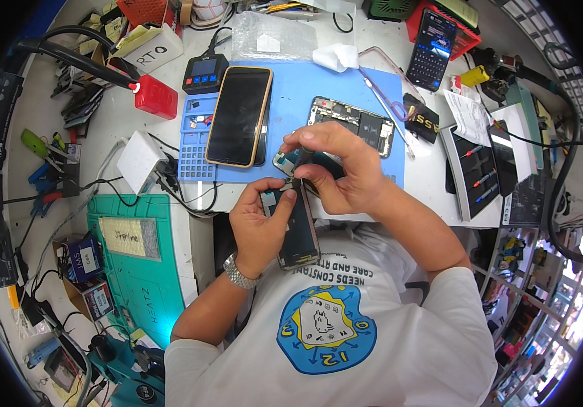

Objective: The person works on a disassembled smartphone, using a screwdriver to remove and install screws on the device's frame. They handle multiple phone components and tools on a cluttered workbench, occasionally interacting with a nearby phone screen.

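My left hand (261,217) grips a detached phone screen (299,234), its dark inner side up, tilted in front of my shirt. Over its top end, my right hand (346,166) is closed in a pinch on a small dark tool (303,160); fingers partly hide it, so its kind is unclear. Behind my right hand, another dark phone panel (283,161) lies partly covered on the blue mat (291,95). Beyond it is an opened phone body (356,124) with its battery and boards exposed. Left of these, a phone in a tan case (240,115) lies face up.
A black device with a small screen (205,72) and a red bottle (154,97) stand at the far left. A lit phone (432,49) leans at the back right. A tray with screwdrivers (474,173) lies right. A white box with cables (141,161) sits left, above a green mat (135,271).
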`<move>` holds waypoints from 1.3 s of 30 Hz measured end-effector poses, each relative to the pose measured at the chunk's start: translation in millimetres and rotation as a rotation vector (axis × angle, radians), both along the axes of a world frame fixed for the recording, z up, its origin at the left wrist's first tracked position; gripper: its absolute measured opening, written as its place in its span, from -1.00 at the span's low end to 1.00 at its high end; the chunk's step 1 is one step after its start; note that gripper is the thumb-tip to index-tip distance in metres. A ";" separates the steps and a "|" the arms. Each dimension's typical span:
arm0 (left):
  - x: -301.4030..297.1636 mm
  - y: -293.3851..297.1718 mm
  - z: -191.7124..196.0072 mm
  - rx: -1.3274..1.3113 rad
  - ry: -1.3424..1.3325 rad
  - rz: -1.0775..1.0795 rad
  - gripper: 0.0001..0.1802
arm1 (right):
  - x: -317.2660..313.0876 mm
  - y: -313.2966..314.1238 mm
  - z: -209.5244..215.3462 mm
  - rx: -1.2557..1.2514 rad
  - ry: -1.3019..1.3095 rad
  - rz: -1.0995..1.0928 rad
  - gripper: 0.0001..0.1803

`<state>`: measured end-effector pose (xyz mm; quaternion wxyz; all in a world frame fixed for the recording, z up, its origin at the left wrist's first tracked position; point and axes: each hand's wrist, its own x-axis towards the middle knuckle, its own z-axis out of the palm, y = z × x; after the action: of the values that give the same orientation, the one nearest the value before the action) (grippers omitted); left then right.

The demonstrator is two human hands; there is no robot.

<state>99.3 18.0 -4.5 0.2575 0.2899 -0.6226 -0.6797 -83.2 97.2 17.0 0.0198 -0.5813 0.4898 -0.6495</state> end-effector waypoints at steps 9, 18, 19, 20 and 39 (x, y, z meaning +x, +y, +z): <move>0.1 -0.1 -0.1 0.010 0.009 -0.005 -0.70 | -2.1 6.1 8.3 0.023 0.090 0.023 -0.33; 0.2 0.1 -0.2 0.020 0.012 -0.004 -0.70 | -2.2 6.4 14.9 0.016 0.089 -0.012 -0.31; 0.2 0.5 -1.0 0.015 0.015 0.001 -0.71 | -1.7 5.8 17.3 0.030 0.093 -0.018 -0.31; 0.0 0.8 -1.7 0.010 0.019 0.003 -0.71 | -1.5 5.8 18.5 0.044 0.097 -0.026 -0.31; -0.5 -0.7 -0.9 0.101 0.050 -0.031 -0.47 | 2.3 5.0 12.1 0.071 -0.002 0.015 -0.33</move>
<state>98.7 17.3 -5.4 0.2474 0.2756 -0.5853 -0.7213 -80.9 102.2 29.2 0.0457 -0.5834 0.5079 -0.6321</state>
